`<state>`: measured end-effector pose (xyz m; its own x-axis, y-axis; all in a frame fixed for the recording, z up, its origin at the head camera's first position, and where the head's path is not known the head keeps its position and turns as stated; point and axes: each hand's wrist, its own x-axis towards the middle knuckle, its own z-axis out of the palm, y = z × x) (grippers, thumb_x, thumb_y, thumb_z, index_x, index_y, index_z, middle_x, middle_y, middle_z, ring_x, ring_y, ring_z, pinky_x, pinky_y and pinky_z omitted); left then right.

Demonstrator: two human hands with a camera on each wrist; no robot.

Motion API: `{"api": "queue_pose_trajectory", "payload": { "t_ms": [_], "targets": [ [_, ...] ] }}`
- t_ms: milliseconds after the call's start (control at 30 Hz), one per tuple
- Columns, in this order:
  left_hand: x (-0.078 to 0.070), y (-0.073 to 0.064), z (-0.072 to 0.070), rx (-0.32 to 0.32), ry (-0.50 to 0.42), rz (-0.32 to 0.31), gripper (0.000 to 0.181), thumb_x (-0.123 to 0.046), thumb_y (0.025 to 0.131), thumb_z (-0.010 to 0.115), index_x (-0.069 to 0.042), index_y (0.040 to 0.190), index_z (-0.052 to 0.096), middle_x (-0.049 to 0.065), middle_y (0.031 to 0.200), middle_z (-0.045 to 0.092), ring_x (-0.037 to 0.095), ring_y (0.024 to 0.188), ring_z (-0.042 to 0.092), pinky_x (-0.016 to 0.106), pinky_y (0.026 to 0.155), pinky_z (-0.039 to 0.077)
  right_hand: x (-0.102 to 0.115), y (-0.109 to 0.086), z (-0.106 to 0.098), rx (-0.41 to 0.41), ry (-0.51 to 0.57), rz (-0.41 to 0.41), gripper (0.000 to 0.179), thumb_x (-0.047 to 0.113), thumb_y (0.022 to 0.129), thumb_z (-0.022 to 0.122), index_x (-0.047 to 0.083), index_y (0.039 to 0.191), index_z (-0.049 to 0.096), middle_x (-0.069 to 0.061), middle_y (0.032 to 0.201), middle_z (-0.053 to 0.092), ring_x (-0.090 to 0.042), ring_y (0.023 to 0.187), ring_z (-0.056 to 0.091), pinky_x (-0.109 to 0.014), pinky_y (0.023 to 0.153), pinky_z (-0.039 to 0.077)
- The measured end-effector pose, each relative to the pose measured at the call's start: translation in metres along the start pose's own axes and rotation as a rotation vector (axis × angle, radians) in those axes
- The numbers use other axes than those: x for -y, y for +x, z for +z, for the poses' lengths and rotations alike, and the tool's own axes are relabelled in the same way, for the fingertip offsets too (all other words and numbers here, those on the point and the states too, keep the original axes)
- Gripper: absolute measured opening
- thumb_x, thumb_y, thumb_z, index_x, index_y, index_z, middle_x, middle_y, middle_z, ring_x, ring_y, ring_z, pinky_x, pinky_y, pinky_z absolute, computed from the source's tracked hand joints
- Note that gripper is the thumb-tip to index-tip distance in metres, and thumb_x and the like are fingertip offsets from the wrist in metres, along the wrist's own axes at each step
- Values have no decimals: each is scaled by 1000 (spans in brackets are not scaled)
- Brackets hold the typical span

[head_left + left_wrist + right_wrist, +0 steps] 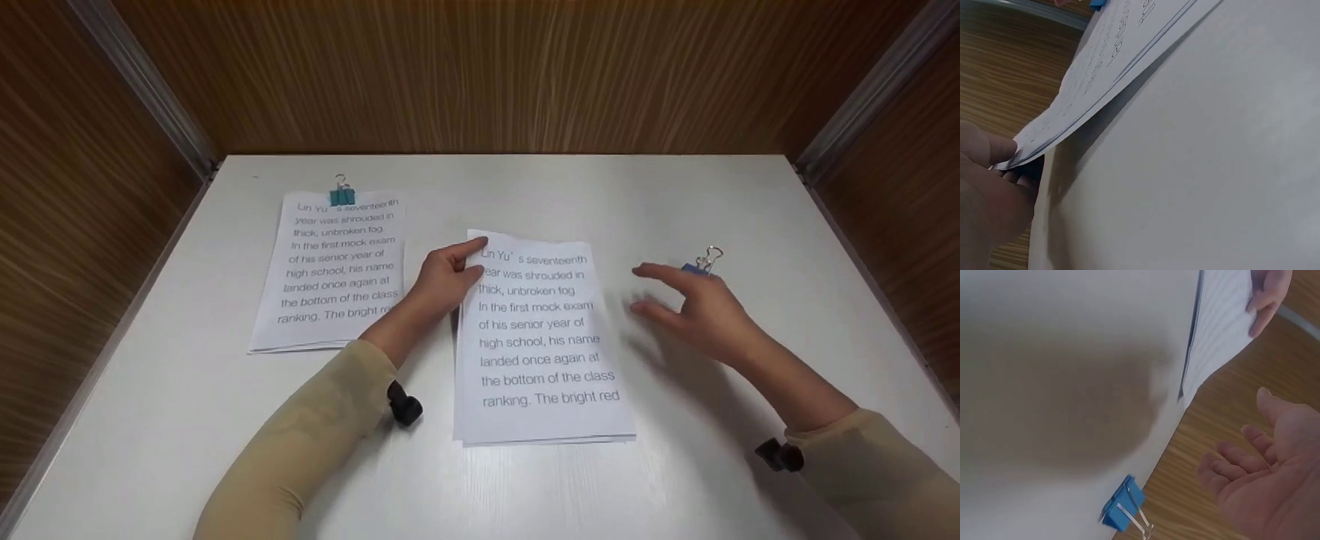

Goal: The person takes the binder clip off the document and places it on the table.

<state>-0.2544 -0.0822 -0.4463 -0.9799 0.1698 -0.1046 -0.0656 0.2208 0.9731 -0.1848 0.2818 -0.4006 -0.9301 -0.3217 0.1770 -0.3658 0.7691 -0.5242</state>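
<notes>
A stack of printed sheets (540, 330) lies in the middle of the table, its left edge raised off the surface in the left wrist view. My left hand (442, 281) pinches that stack near its top left corner, thumb above and other fingers below the paper (1095, 95). To the right of the stack, my right hand (701, 311) hovers over the table with relaxed, spread fingers and holds nothing. A blue binder clip (1124, 503) with silver handles rests on the table just beyond the right hand, which partly hides it in the head view.
Left of the stack lies a second stack of printed sheets (334, 262), fastened at its top edge by a teal binder clip (343, 196). Wood-grain panels (495, 75) enclose the white table (547, 495) at the back and sides.
</notes>
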Motion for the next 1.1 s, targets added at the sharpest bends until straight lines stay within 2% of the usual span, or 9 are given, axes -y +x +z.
{"api": "queue_pose_trajectory", "payload": {
  "t_ms": [33, 100, 167, 267, 433, 600, 700, 900, 1100],
  "targets": [
    [0, -1, -1, -2, 22, 1, 52, -3, 104, 64, -18, 154, 57, 1, 160, 52, 15, 145, 50, 31, 123, 32, 3, -1, 4, 14, -5, -19, 50, 21, 96, 82, 4, 141, 67, -18, 142, 67, -39, 107, 71, -56, 104, 50],
    [-2, -3, -3, -6, 86, 8, 52, -6, 104, 64, -16, 155, 56, 2, 162, 50, 16, 150, 44, 31, 124, 31, 8, -2, 9, 45, -21, -48, 52, 18, 94, 84, 4, 141, 67, -19, 144, 65, -40, 131, 63, -58, 109, 48],
    [-7, -7, -6, -17, 169, 23, 53, -10, 104, 65, -15, 156, 55, 5, 162, 49, 19, 151, 43, 33, 123, 33, 13, -5, 14, 83, -33, -53, 54, 17, 93, 84, 4, 142, 66, -20, 147, 62, -42, 138, 57, -59, 112, 46],
    [-16, -18, -8, -6, 373, 64, 58, -18, 104, 67, -14, 159, 50, 12, 166, 44, 25, 153, 41, 38, 125, 31, 19, -9, 18, 128, -63, -58, 58, 17, 92, 85, 5, 145, 64, -20, 151, 59, -43, 141, 54, -59, 113, 45],
    [-27, -51, -5, 153, 768, 146, 67, -30, 105, 67, -12, 164, 41, 21, 171, 28, 38, 157, 29, 49, 127, 25, 29, -18, 26, 187, -119, -86, 61, 20, 91, 87, 6, 146, 64, -18, 153, 57, -43, 143, 51, -60, 111, 46],
    [-27, -91, 7, 331, 1083, 237, 65, -37, 102, 71, -8, 157, 52, 26, 164, 40, 43, 152, 39, 56, 121, 35, 41, -29, 35, 239, -183, -142, 60, 27, 89, 88, 7, 142, 68, -18, 149, 61, -42, 142, 53, -60, 109, 48],
    [-26, -113, 12, 395, 1175, 255, 62, -39, 100, 72, -8, 152, 57, 27, 156, 50, 42, 146, 47, 57, 117, 41, 48, -37, 41, 257, -210, -201, 58, 29, 89, 89, 9, 139, 70, -18, 146, 64, -43, 140, 55, -61, 108, 48],
    [-22, -142, 18, 417, 1294, 241, 57, -48, 100, 71, -4, 135, 68, 25, 135, 67, 38, 123, 66, 51, 93, 56, 57, -51, 50, 301, -267, -280, 49, 27, 86, 90, 8, 129, 77, -20, 140, 67, -45, 132, 61, -60, 107, 50],
    [-18, -148, 24, 433, 1340, 193, 71, -52, 101, 68, 0, 148, 60, 30, 149, 56, 42, 139, 56, 52, 109, 50, 61, -54, 53, 355, -294, -222, 50, 24, 83, 92, 8, 128, 78, -21, 141, 66, -43, 130, 63, -57, 104, 53]
  ]
}}
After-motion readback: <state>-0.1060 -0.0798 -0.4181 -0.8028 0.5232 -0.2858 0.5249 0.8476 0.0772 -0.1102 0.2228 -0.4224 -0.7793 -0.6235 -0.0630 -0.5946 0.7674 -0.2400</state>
